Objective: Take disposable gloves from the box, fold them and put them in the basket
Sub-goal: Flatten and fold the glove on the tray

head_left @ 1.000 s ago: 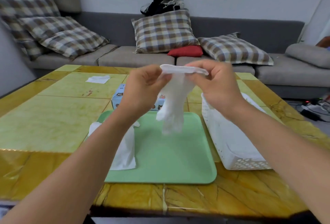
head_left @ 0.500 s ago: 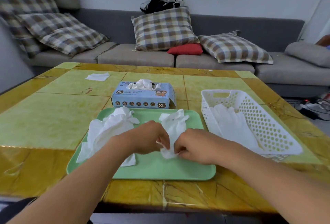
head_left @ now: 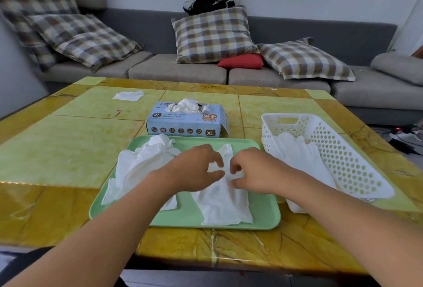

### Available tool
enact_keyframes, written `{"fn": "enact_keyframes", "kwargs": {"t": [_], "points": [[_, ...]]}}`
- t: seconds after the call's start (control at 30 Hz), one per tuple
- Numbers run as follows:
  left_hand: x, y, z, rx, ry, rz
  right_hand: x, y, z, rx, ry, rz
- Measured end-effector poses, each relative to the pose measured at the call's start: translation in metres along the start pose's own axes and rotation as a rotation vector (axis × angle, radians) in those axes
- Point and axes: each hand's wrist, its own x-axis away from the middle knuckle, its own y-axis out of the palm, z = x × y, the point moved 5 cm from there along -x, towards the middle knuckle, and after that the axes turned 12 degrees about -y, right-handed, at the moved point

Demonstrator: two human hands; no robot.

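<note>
Yellow marble table [head_left: 68,149]: takes up the near and middle part of the view, with two bare forearms reaching over its front edge.
Tray [head_left: 187,220]: pale green, close to the front edge, under both hands.
Flat glove [head_left: 223,202]: white, spread on the right half of the tray, cuff end toward the person, finger end toward the box.
Left hand [head_left: 194,170]: rests on the flat glove near its middle, thumb and forefinger curled and drawn close together over the material; whether they actually pinch it is hard to tell.
Right hand [head_left: 249,170]: just beside the left hand, fingers curled onto the same glove, thumb and forefinger nearly meeting; a firm grip cannot be confirmed.
Loose gloves [head_left: 139,165]: a crumpled white heap on the left half of the tray.
Basket [head_left: 343,160]: white, perforated, right of the tray, with white gloves [head_left: 297,151] lying inside.
Glove box [head_left: 186,124]: blue, marked XL, just behind the tray, a white glove poking from its top opening.
Paper scrap [head_left: 128,95]: white, far left of the table.
Sofa [head_left: 178,71]: grey, behind the table, with checked cushions [head_left: 212,35].
</note>
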Motion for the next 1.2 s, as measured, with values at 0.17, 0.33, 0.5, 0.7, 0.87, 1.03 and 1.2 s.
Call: {"fn": "enact_keyframes", "kwargs": {"t": [0.17,0.33,0.5,0.7,0.87,1.03,1.2], "points": [[-0.008,0.022,-0.01,-0.329,-0.108,-0.095,-0.01,0.014,0.01,0.051,0.114,-0.091],[-0.006,0.021,-0.017,-0.438,-0.354,-0.029,-0.013,0.014,0.021,0.053,0.186,-0.198],[-0.005,0.018,-0.014,-0.369,-0.349,-0.005,-0.034,0.005,0.015,-0.07,0.081,-0.004],[-0.003,0.023,-0.014,-0.401,-0.264,-0.054,-0.057,0.018,0.025,-0.055,0.175,-0.118],[-0.001,0.028,-0.025,-0.427,-0.263,-0.117,-0.047,-0.007,0.034,0.022,0.231,0.025],[-0.004,0.029,-0.025,-0.411,-0.237,-0.126,-0.036,0.004,0.046,0.078,0.283,-0.105],[-0.006,0.027,-0.025,-0.35,-0.158,-0.079,-0.03,0.009,0.048,0.122,0.252,-0.113]]}}
